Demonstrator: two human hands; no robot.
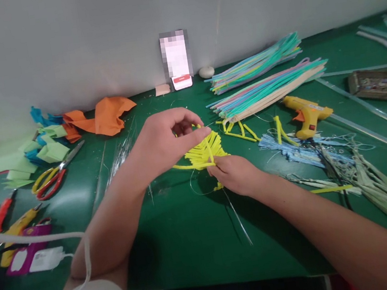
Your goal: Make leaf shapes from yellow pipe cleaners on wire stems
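A bright yellow piece made of bent pipe cleaners (198, 154), with closely set slanting rows, is held between both hands just above the green table. My left hand (167, 139) curls over its upper left side, thumb and fingers closed at the top edge. The lower right edge is pinched by my right hand (236, 172), where a loose yellow strand crosses; its fingertips are partly hidden. Thin wire (239, 220) trails down below the piece, and a fine loop curves out beneath it. Bent yellow pipe-cleaner pieces (240, 130) lie just beyond my right hand.
Bundles of coloured pipe cleaners (268, 87) lie at the back, near a propped phone (179, 60). A yellow glue gun (307, 113) and wire bunches (377, 185) are on the right. Scissors (56, 177), orange paper (109, 116) and a purple power strip (30, 247) occupy the left.
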